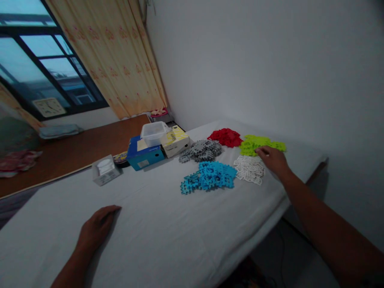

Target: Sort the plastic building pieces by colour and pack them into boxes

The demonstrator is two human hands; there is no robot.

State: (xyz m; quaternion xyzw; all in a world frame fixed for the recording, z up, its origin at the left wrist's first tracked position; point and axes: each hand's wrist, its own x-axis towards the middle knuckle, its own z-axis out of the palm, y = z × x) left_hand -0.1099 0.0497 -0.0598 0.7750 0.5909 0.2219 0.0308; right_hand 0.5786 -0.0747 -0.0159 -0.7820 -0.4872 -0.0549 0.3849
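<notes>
My right hand is over the near edge of a pile of lime-green plastic interlocking pieces, thumb and fingers pinched together. Whatever its fingertips hold, if anything, is too small to make out. Just below that hand lies a pile of white pieces. Blue pieces are heaped to the left of the white ones, with grey pieces and red pieces farther back. My left hand rests on the white cloth at the lower left, fingers curled together and nothing seen in them, apart from every pile.
A white sheet covers the table. Along its far edge stand a blue box, a yellow and white box, a clear plastic tub on top, and a grey open box. A wall borders the right side.
</notes>
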